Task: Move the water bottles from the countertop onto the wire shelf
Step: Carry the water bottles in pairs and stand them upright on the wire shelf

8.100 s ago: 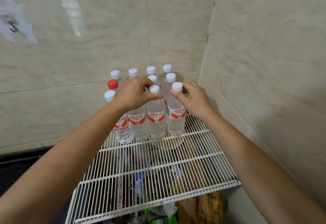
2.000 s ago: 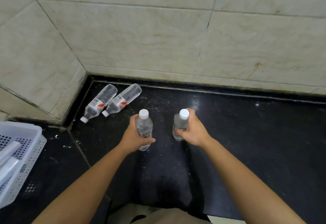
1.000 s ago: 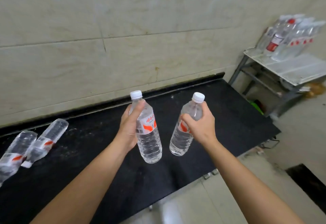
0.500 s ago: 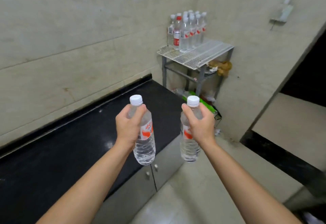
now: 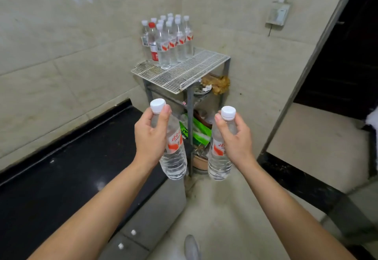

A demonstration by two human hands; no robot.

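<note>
Water bottles fill both my hands: my left hand [image 5: 150, 136] grips one white-capped bottle [image 5: 173, 151] near its neck, my right hand [image 5: 235, 136] another [image 5: 218, 157]. Both hang upright before me, arms outstretched. Red-and-white labels carry script I cannot read. Ahead, more bottles [image 5: 169, 40] stand clustered on the wire shelf [image 5: 184, 73], beyond the black countertop [image 5: 71, 167].

Both forearms are bare to the frame edge; no sleeves, watch, rings or gloves visible. Left hand [image 5: 152, 136] and right hand [image 5: 235, 139] bare. Fingernails short.
</note>
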